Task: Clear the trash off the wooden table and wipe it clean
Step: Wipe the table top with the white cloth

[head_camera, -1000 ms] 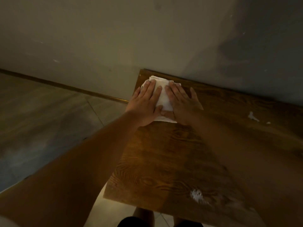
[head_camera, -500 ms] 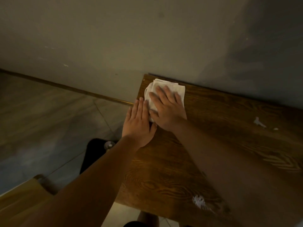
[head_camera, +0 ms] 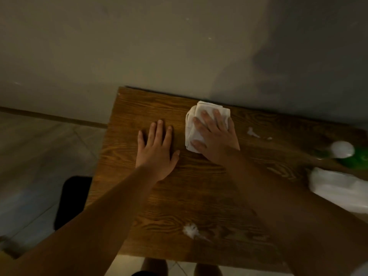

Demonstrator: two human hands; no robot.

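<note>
A folded white cloth [head_camera: 192, 124] lies on the wooden table [head_camera: 139, 108] near its far edge by the wall. My right hand [head_camera: 216, 139] presses flat on the cloth, fingers spread over it. To its left my left hand [head_camera: 157, 151] rests palm down on bare wood, fingers apart, holding nothing. A white smear [head_camera: 252, 132] marks the wood just right of the cloth. Another white patch [head_camera: 190, 231] sits near the front edge.
A green bottle with a white cap [head_camera: 346, 154] and a white crumpled bag or paper [head_camera: 338, 186] lie at the table's right side. The wall [head_camera: 179, 46] runs right behind the table. A dark object [head_camera: 71, 200] stands on the floor to the left.
My right hand has slid the cloth to the right along the far edge. My left hand has come off the cloth and lies flat on the wood. The view has shifted right.
</note>
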